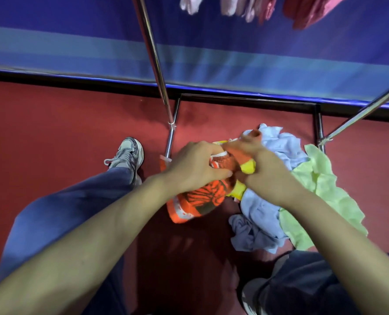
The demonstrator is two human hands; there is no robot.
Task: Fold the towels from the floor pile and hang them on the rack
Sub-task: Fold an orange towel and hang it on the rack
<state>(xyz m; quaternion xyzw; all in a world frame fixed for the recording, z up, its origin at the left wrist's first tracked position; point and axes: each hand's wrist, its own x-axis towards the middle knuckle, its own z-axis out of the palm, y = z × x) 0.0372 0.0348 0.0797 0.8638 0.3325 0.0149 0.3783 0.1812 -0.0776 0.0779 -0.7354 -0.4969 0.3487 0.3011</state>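
the left hand (193,167) and right hand (265,171) both grip the orange patterned towel (202,198), held just left of the floor pile (264,214). left fingers curl round bunched cloth; the right pinches an orange-and-yellow fold. the rack (153,57) stands behind the pile, with pink towels (307,10) hanging above.

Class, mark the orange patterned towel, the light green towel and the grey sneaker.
orange patterned towel (202,198): head view, its striped lower fold.
light green towel (325,185): head view, its crumpled middle.
grey sneaker (127,153): head view, its laced top.
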